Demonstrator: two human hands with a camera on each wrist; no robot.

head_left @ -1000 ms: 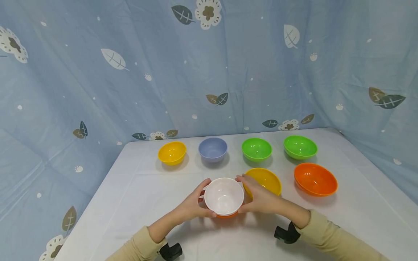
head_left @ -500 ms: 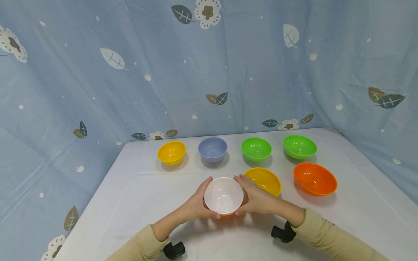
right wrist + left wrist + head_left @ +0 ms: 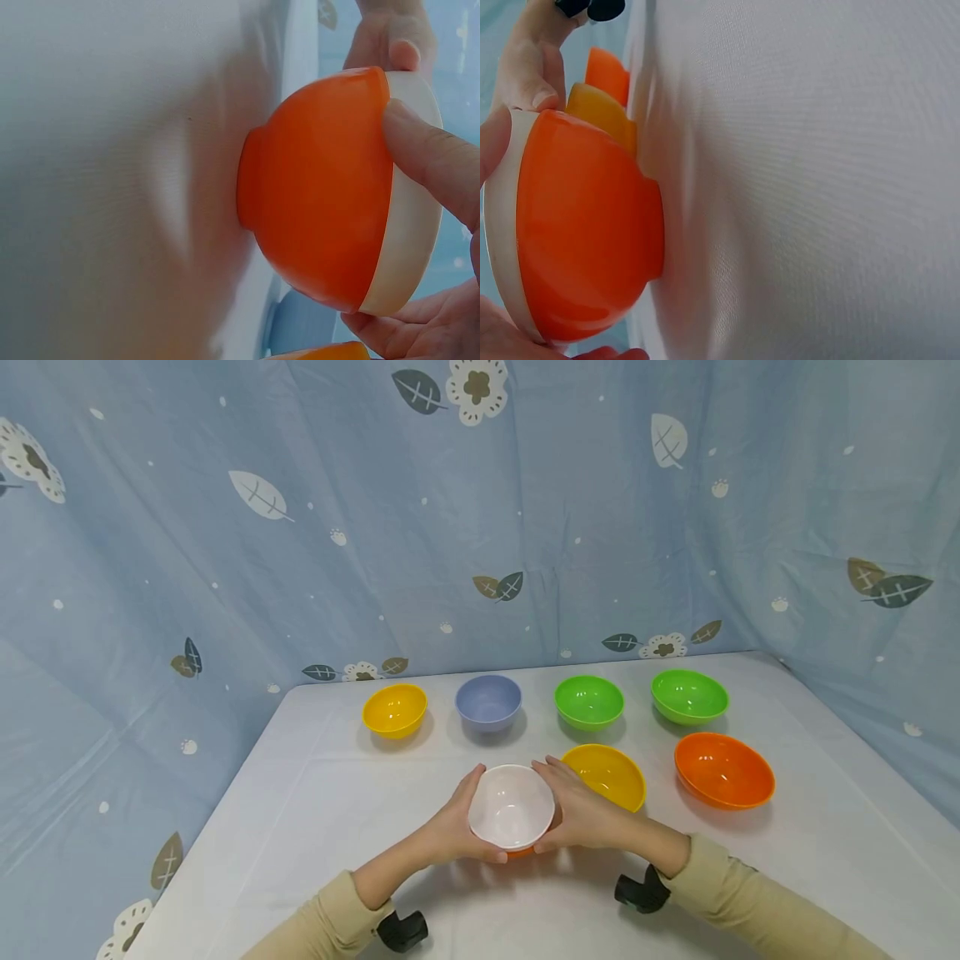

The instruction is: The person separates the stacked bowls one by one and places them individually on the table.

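A white bowl sits nested inside an orange bowl near the front middle of the table. From the head view only a thin orange strip shows under the white rim. My left hand curls round the left side of the pair, thumb at the front. On the opposite side my right hand grips likewise, its thumb on the orange and white walls in the right wrist view. Both bowls stand upright, the orange foot at the white cloth; whether it touches, I cannot tell.
Right behind my right hand stands a yellow bowl, with a larger orange bowl further right. Along the back are a small yellow bowl, a blue bowl and two green bowls. A patterned blue curtain hangs behind the table.
Both hands have closed in more tightly round the bowls, covering gaps seen at the sides earlier. The pair has shifted very slightly left and away from me. The other bowls have not moved.
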